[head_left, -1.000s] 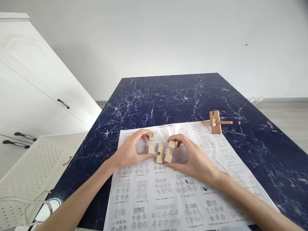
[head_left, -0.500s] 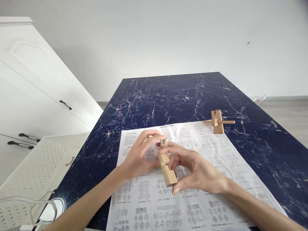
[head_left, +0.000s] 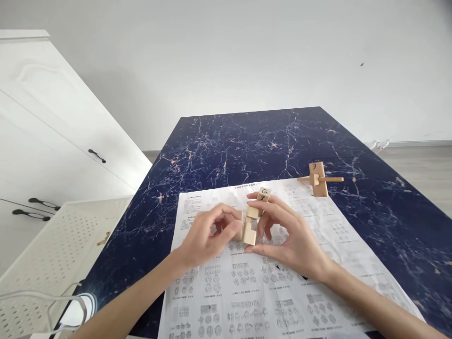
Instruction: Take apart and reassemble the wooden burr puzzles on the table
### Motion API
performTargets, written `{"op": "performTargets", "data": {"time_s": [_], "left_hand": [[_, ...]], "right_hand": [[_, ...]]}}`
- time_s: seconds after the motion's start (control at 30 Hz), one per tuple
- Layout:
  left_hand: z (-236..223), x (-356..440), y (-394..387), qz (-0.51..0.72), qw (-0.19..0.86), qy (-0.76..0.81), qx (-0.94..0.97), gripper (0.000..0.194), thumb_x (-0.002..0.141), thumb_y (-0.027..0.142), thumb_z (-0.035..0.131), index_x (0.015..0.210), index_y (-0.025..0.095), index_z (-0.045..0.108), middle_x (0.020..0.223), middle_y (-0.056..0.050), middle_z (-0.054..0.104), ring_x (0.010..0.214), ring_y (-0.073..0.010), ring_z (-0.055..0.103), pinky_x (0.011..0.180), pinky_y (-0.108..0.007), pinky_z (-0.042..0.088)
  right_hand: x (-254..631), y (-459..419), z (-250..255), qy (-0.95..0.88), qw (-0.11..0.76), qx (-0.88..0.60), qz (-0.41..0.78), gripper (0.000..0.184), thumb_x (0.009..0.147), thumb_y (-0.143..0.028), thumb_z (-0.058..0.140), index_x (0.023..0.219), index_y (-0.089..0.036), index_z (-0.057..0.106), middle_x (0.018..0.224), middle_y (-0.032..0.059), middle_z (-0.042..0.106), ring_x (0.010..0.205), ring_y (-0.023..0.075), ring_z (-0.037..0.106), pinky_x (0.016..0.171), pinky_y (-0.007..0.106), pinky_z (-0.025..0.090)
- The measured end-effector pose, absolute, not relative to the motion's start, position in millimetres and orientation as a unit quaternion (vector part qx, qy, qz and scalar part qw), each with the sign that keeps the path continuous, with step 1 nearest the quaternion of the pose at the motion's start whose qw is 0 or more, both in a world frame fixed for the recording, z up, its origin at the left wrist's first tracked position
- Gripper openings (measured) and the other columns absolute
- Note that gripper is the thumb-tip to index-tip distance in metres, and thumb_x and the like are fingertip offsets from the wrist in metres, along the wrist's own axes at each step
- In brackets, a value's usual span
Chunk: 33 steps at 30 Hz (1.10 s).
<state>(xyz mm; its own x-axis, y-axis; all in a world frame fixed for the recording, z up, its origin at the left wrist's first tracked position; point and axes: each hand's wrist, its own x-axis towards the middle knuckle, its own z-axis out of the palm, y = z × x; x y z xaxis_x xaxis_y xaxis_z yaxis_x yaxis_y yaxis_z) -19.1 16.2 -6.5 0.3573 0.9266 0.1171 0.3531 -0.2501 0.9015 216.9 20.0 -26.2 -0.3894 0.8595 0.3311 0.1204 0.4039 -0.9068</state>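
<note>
Several notched wooden puzzle blocks are bunched together between my two hands above a printed instruction sheet. My right hand pinches an upright block marked with a handwritten 3 between thumb and fingers. My left hand curls its fingers against another block on the left of the bunch. How the blocks interlock is hidden by my fingers.
An assembled wooden cross puzzle marked 3 stands at the sheet's far right corner on the dark blue marble table. A white perforated tray holding a small wooden piece sits left, beside a white cabinet.
The blocks went from standing on the sheet to being lifted and turned. The marked block now stands upright in my right hand and my left hand presses another block in from the left.
</note>
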Motion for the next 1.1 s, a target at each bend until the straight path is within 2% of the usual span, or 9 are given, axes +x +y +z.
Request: {"op": "performTargets", "data": {"time_s": [0.1, 0.23, 0.37, 0.53, 0.63, 0.83, 1.0, 1.1], "left_hand": [[-2.0, -12.8, 11.9, 0.294, 0.495, 0.441, 0.689, 0.024, 0.102, 0.044, 0.068, 0.098, 0.020, 0.068, 0.064, 0.004, 0.063, 0.053, -0.0096, 0.049, 0.052, -0.023, 0.038], [3.6, -8.4, 10.7, 0.269, 0.556, 0.433, 0.657, 0.026, 0.101, 0.044, 0.068, 0.092, 0.019, 0.069, 0.063, 0.003, 0.063, 0.050, -0.0090, 0.050, 0.050, -0.023, 0.040], [5.9, -12.9, 15.1, 0.282, 0.585, 0.428, 0.629, 0.035, 0.104, 0.052, 0.063, 0.102, 0.018, 0.072, 0.072, 0.001, 0.066, 0.051, -0.0090, 0.052, 0.052, -0.024, 0.045], [2.7, -21.7, 22.0, 0.306, 0.612, 0.407, 0.606, 0.045, 0.110, 0.054, 0.053, 0.126, 0.017, 0.072, 0.081, -0.002, 0.068, 0.053, -0.0102, 0.053, 0.054, -0.026, 0.042], [-0.5, -24.5, 24.2, 0.319, 0.631, 0.399, 0.584, 0.047, 0.112, 0.050, 0.049, 0.137, 0.016, 0.069, 0.086, -0.003, 0.069, 0.054, -0.0105, 0.051, 0.055, -0.028, 0.039], [-5.5, -24.5, 26.2, 0.328, 0.666, 0.381, 0.550, 0.044, 0.115, 0.044, 0.040, 0.143, 0.019, 0.062, 0.094, -0.004, 0.065, 0.058, -0.0111, 0.049, 0.056, -0.029, 0.038], [-6.0, -23.0, 25.2, 0.327, 0.693, 0.376, 0.521, 0.031, 0.116, 0.042, 0.040, 0.131, 0.022, 0.058, 0.091, 0.000, 0.063, 0.058, -0.0103, 0.047, 0.059, -0.028, 0.041], [-5.6, -21.7, 24.3, 0.319, 0.704, 0.377, 0.511, 0.032, 0.116, 0.048, 0.042, 0.128, 0.023, 0.057, 0.094, 0.000, 0.061, 0.059, -0.0099, 0.046, 0.060, -0.028, 0.043]], "right_hand": [[216.2, 16.2, -28.8, -0.752, 0.420, -0.350, 0.369, 0.059, 0.092, -0.043, 0.089, 0.144, -0.034, 0.064, 0.148, 0.0139, 0.059, 0.069, 0.0142, 0.068, 0.072, 0.042, 0.067], [215.5, 13.6, -29.5, -0.778, 0.398, -0.346, 0.341, 0.056, 0.096, -0.045, 0.084, 0.146, -0.034, 0.062, 0.150, 0.0149, 0.057, 0.069, 0.0152, 0.068, 0.069, 0.042, 0.067], [216.1, 17.8, -27.7, -0.766, 0.422, -0.341, 0.346, 0.059, 0.097, -0.045, 0.084, 0.148, -0.032, 0.058, 0.135, 0.0126, 0.064, 0.069, 0.0152, 0.067, 0.071, 0.041, 0.066], [215.9, 22.5, -21.8, -0.697, 0.459, -0.404, 0.375, 0.027, 0.107, -0.036, 0.066, 0.133, -0.027, 0.062, 0.118, 0.0085, 0.070, 0.071, 0.0163, 0.065, 0.067, 0.037, 0.061], [215.7, 23.7, -19.7, -0.659, 0.469, -0.427, 0.403, 0.017, 0.107, -0.037, 0.064, 0.119, -0.025, 0.062, 0.113, 0.0065, 0.070, 0.068, 0.0140, 0.062, 0.067, 0.034, 0.059], [217.7, 23.8, -21.0, -0.626, 0.432, -0.396, 0.514, 0.026, 0.114, -0.048, 0.052, 0.106, -0.024, 0.059, 0.099, 0.0038, 0.068, 0.063, 0.0118, 0.058, 0.059, 0.029, 0.050], [217.5, 18.9, -21.7, -0.622, 0.390, -0.320, 0.599, 0.026, 0.117, -0.051, 0.044, 0.128, -0.027, 0.045, 0.090, 0.0000, 0.070, 0.062, 0.0141, 0.057, 0.064, 0.031, 0.052], [217.2, 17.9, -21.7, -0.646, 0.369, -0.320, 0.586, 0.032, 0.117, -0.053, 0.043, 0.131, -0.025, 0.047, 0.084, 0.0000, 0.069, 0.064, 0.0155, 0.057, 0.067, 0.033, 0.052]]}}
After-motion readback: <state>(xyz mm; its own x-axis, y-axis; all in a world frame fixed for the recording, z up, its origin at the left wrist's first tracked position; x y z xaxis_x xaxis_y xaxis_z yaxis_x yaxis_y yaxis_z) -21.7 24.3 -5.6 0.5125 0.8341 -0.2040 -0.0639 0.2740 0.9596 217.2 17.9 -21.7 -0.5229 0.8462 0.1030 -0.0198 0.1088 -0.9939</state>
